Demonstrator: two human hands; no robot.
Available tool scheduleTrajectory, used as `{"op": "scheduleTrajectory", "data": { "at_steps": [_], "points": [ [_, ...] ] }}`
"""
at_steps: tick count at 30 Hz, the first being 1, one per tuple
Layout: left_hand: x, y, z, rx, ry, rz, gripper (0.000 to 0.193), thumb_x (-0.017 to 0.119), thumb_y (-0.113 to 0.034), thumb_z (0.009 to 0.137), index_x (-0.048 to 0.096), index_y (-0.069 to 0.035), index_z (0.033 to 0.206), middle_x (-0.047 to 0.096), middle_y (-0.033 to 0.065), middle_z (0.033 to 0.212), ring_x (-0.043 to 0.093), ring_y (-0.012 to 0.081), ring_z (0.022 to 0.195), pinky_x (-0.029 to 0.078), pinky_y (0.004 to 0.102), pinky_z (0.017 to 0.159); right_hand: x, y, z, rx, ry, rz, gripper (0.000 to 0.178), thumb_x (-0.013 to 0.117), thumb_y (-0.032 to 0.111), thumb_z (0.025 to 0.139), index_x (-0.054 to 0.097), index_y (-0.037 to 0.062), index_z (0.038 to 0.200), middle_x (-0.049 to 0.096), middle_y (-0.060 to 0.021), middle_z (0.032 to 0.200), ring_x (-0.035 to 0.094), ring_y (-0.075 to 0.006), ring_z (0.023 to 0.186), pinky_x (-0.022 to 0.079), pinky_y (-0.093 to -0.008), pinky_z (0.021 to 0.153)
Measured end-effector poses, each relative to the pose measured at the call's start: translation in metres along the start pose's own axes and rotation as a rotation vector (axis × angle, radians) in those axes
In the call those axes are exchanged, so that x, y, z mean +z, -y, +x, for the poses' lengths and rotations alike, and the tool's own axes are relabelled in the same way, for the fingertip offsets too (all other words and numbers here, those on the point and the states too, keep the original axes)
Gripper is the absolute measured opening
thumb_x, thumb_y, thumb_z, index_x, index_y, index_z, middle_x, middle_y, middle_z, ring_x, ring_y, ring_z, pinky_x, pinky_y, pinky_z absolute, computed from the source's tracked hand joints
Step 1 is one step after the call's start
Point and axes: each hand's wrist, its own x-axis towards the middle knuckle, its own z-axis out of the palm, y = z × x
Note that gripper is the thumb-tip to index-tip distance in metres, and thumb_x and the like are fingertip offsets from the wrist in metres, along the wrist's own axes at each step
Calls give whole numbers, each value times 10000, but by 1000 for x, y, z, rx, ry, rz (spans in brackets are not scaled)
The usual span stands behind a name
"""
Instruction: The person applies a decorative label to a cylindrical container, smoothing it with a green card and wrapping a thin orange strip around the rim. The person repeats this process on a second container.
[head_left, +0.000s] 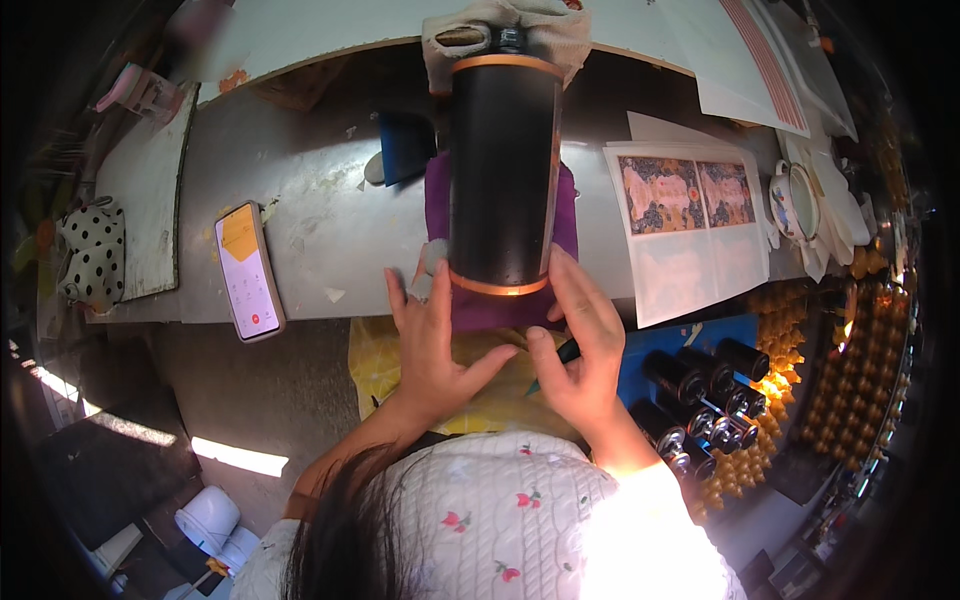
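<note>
Over a purple cloth (568,210) on the grey metal desk (330,200), one big black cylinder (505,170) with orange rims lies lengthwise, its lower end directed to the near edge. Its far end meets a pale beige cloth (560,35). The left hand (428,350) is at the left side of the near rim; its fingers are spread, the thumb is well apart, and so its grip is wide. The right hand (585,345) has its fingertips at the right side of the same rim. A dark tool (568,352) with a green tip shows by its thumb, but I cannot tell if this grip is closed on it.

Below the hands there is a yellow cloth (372,365). To the left, a phone (247,270) with a lit screen lies near the edge of the desk. To the right are printed sheets (690,215), and lower, several small black cylinders (710,375) are grouped on a blue board (735,332), beside golden bumpy trays (850,370).
</note>
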Motion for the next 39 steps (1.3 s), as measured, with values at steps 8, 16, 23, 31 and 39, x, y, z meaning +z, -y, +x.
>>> {"op": "scheduleTrajectory", "data": {
  "at_steps": [8,16,23,31,39],
  "points": [
    [3,1,-5,52,-1,46,1115,865,-399,747,252,76,1549,537,202,1382,493,410,1314,50,732,1160,-1,0,0,-24,2,-30,651,705,0,738,596,-49,1378,597,-241,1386,629,-364,1229,498,-403,1031],
    [15,-11,-3,201,-117,218,782,795,-385,805,513,-81,1468,465,157,1440,431,403,1398,-3,770,1142,-1,1,1,-17,2,-11,654,688,-9,741,587,-52,1386,595,-238,1386,624,-347,1227,504,-396,1018],
    [4,-22,1,425,4,373,758,825,-419,794,538,-193,1458,627,142,1271,263,474,1486,-112,773,1114,-32,-16,-2,522,-429,902,524,466,430,1084,540,25,1410,590,-83,1303,508,-86,905,424,-207,666],
    [-11,-8,58,155,-66,211,1030,853,-272,718,327,-75,1581,460,250,1408,257,527,1458,-21,765,1139,-9,33,20,324,-218,440,610,644,-84,825,499,52,1402,573,-55,1128,581,-128,974,500,-276,892],
    [-23,-5,86,220,15,183,1094,902,-187,632,357,-81,1574,537,234,1366,570,432,1171,330,653,1140,10,24,19,177,-235,236,461,656,-79,809,568,-1,1254,608,-111,1139,624,-184,1023,509,-298,908]
  ]
}}
